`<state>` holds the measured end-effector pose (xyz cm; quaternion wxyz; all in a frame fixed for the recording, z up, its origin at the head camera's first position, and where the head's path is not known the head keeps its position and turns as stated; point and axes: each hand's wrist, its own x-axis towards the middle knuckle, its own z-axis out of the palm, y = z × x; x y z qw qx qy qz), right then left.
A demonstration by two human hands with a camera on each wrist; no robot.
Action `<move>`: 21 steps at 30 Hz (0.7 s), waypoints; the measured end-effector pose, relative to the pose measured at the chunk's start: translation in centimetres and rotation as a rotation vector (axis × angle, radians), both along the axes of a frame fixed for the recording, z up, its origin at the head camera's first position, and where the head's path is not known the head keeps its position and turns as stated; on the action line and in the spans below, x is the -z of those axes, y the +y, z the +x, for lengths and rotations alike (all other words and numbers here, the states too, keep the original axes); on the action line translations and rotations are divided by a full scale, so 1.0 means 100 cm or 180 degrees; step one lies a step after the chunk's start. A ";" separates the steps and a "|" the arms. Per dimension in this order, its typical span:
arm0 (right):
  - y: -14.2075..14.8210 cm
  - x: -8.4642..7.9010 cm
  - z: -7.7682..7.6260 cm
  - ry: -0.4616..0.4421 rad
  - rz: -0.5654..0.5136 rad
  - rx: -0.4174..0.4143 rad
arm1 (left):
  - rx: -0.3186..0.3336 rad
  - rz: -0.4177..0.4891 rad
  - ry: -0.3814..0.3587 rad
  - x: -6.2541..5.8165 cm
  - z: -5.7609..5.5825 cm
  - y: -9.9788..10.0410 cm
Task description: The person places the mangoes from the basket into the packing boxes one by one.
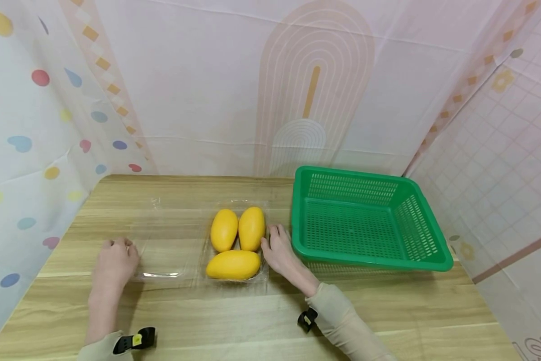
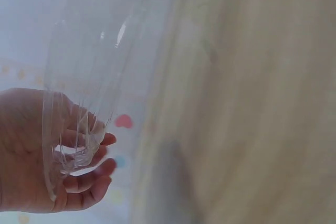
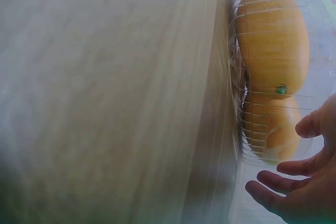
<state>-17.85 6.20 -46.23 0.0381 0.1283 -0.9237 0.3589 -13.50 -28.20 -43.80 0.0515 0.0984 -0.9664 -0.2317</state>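
A clear plastic clamshell box [image 1: 264,273] lies opened out on the table, its lid [image 1: 166,235] folded flat to the left. Three yellow mangoes [image 1: 233,265] sit in the box's right half, two upright side by side behind one lying crosswise. At the lid's left edge is my left hand [image 1: 116,261], its fingers loosely bent; the left wrist view shows these fingers [image 2: 86,182] through the clear plastic. My right hand [image 1: 283,253] is beside the box's right wall, fingers apart and thumb near the mangoes. The right wrist view shows two mangoes [image 3: 273,40] through the ribbed wall.
A green plastic basket [image 1: 351,225] with slotted sides stands right of the box, close to my right hand. Patterned cloth [image 1: 207,100] hangs behind the wooden table [image 1: 198,321] and along both sides. Black straps [image 1: 135,341] are on both wrists.
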 end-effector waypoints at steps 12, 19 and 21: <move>0.000 -0.002 -0.001 -0.0057 -0.0015 -0.0015 | 0.0011 -0.0010 0.0602 -0.049 0.014 0.020; 0.000 -0.001 -0.001 -0.0031 0.0008 -0.0011 | 0.0154 0.0235 0.0819 -0.072 0.021 0.034; 0.000 0.000 -0.001 -0.0053 0.0002 -0.0013 | 0.0186 0.0340 0.0855 -0.078 0.024 0.040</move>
